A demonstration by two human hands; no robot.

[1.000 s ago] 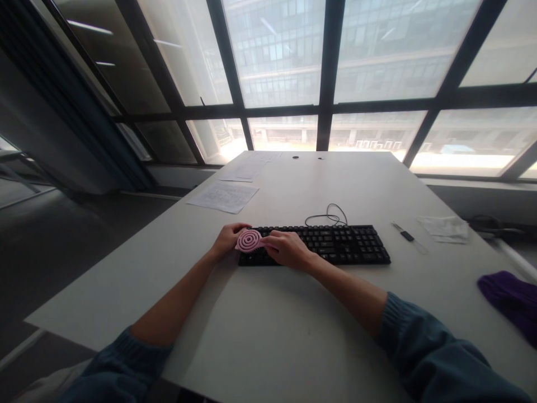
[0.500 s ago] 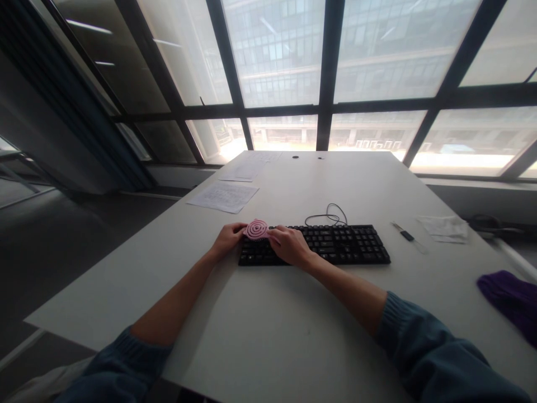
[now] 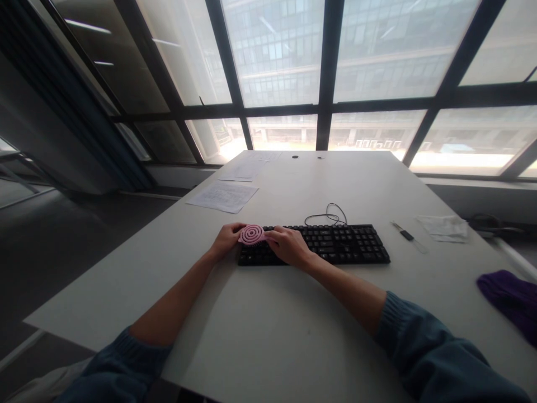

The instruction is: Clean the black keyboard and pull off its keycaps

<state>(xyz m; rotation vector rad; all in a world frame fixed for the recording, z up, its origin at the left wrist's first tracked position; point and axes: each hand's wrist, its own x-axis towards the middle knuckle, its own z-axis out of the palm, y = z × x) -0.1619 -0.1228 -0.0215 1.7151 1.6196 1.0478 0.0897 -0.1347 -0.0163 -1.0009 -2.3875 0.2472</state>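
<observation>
A black computer keyboard point(image 3: 335, 244) lies on the white table. Over its left end is a pink hairbrush point(image 3: 252, 234) with a spiral-patterned round head, bristles facing down on the keys. My right hand point(image 3: 289, 245) is closed around the brush's handle, which its fingers mostly hide, and hovers above the keys. At the keyboard's left end, my left hand point(image 3: 226, 240) is closed on the edge near the upper corner. The brush head partly covers its fingertips, right beside them.
Behind the keyboard loops its thin black cable point(image 3: 329, 215). Printed papers point(image 3: 224, 196) lie at the far left. To the right are a small black-handled tool point(image 3: 406, 235), a white cloth or tissue point(image 3: 443, 228) and a purple cloth point(image 3: 509, 299). Windows stand beyond the table point(image 3: 344, 184).
The pink hairbrush has shifted slightly left and toward me over the keys, its head tilting a little. My left hand and the keyboard have stayed almost in place.
</observation>
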